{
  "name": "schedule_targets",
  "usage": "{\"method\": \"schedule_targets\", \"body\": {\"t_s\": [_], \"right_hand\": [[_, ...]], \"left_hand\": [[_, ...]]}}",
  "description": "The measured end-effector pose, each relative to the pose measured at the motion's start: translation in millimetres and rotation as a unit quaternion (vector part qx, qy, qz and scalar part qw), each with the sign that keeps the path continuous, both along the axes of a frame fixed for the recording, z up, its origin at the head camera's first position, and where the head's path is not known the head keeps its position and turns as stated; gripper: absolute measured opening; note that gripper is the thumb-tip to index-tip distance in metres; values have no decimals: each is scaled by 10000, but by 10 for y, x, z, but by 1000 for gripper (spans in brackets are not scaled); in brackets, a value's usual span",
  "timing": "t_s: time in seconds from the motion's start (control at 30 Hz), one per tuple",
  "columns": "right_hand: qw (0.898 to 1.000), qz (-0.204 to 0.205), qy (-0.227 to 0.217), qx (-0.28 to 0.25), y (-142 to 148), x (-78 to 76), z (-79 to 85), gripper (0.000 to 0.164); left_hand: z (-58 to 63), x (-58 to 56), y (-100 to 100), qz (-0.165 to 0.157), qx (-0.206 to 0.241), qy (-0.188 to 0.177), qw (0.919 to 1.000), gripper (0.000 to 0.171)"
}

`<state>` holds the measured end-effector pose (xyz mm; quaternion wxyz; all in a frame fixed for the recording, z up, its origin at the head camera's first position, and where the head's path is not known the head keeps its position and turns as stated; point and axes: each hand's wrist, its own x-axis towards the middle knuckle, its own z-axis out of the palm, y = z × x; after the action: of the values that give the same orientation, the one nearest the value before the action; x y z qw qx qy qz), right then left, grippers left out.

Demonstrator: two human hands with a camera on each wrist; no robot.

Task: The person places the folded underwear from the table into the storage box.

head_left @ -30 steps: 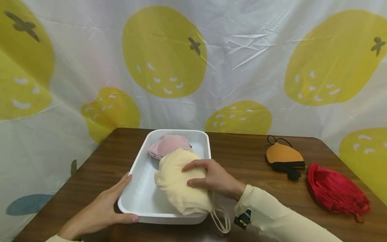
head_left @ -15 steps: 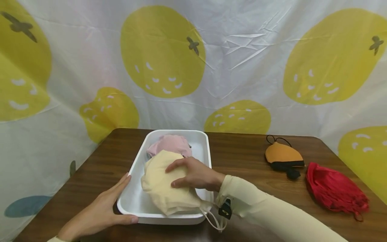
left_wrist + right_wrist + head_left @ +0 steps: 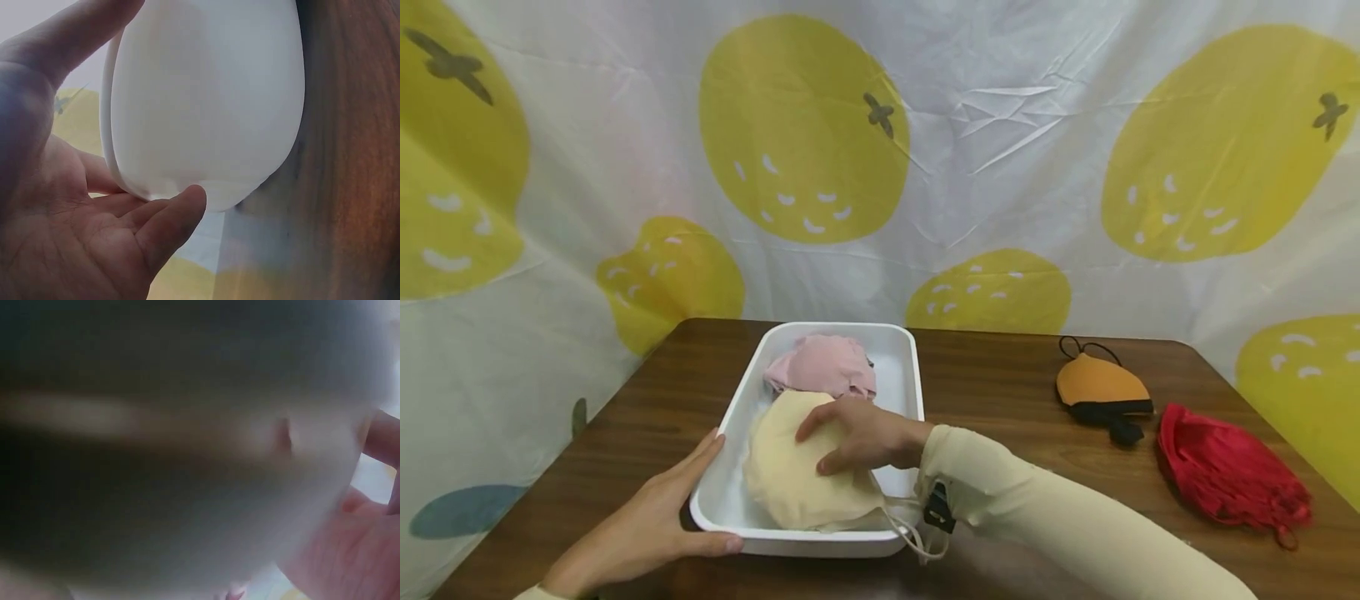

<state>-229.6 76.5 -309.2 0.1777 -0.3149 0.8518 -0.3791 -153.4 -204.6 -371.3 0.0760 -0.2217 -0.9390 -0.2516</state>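
- A cream cloth piece (image 3: 790, 479) is seen lying in the near part of a white tray (image 3: 820, 547), its pale cord (image 3: 906, 535) draped over the near rim.
- The cloth is grasped from above by the right hand (image 3: 868, 433), with thumb and fingers bent against it; the right wrist view is too blurred for more detail.
- The near left corner of the tray is gripped by the left hand (image 3: 647, 517), the thumb laid along the near wall and the fingers along the left side.
- A pink cloth piece (image 3: 823, 364) is set in the far part of the tray, just beyond the cream one.
- The tray is supported by a brown wooden table (image 3: 992, 408).
- An orange-and-black piece (image 3: 1102, 381) and a red piece (image 3: 1228, 467) are placed near each other at the right, well apart from the tray.
- A lemon-patterned curtain (image 3: 1000, 183) is hung behind.
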Motion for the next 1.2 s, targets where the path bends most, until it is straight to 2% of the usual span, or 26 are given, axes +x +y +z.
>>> {"method": "schedule_targets", "body": {"t_s": [0.23, 0.5, 0.73, 0.8, 0.93, 1.0, 1.07, 1.2], "right_hand": [[9942, 457, 315, 917, -27, 15, 64, 42], [9765, 613, 436, 2018, -3, 45, 110, 47], [9679, 581, 524, 2388, 14, 57, 68, 52], [9620, 707, 637, 2560, 22, 49, 44, 53], [9422, 1197, 1000, 2965, 51, 27, 6, 59], [9355, 1351, 1038, 3097, 70, 25, 3, 63], [9308, 1426, 1046, 3198, 85, 32, 13, 66], [9283, 1474, 1115, 3226, 110, 34, 48, 65]], "left_hand": [[-7, -8, -5, -23, -26, 42, 10000, 118], [-14, 11, 19, 26, -5, -35, 10000, 118], [-11, -3, 26, 54, 20, -9, 10000, 119], [-9, -1, 27, 69, 6, -3, 10000, 119], [-4, 0, 27, 64, 3, -17, 10000, 119], [-1, -3, 26, 58, 3, -35, 10000, 119], [-1, -3, 20, 59, 15, -75, 10000, 119], [-1, 1, 4, 62, 44, -137, 9999, 118]]}}
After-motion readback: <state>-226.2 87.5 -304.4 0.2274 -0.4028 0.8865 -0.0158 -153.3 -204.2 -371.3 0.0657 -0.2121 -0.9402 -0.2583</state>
